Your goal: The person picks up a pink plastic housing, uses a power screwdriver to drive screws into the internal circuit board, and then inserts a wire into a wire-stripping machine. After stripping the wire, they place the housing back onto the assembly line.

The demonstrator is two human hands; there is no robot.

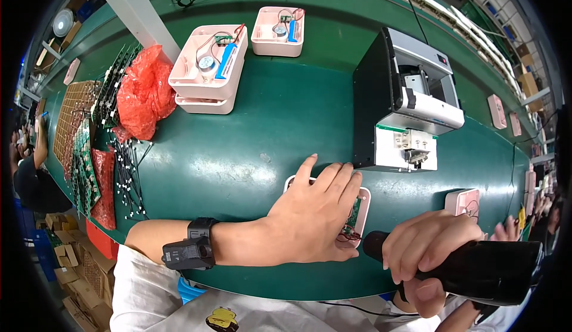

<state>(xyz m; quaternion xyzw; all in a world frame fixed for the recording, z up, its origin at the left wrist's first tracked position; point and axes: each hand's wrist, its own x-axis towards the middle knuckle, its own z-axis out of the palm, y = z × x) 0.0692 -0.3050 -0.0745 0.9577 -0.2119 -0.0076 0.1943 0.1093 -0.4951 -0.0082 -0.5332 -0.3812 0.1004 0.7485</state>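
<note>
My left hand [319, 210] lies over a small pale pink plastic case [365, 198] on the green bench, its fingers stretched out. Part of a green circuit board [354, 219] and some thin dark red wires show beside the palm; the hand hides the rest of the inside. My right hand [429, 245] is wrapped round a thick black hand tool [491, 269]. The tool's rounded nose [374, 245] points left toward the case, apart from it. Its exact kind cannot be made out.
Ahead stand pink cases [208, 88], fitted with blue batteries and wires. A black and silver bench machine [411, 100] stands right. Left are a red plastic bag [145, 94], circuit boards [83, 165] and black cables [131, 177]. At the right, another person's hand [506, 229] is near another case [456, 202].
</note>
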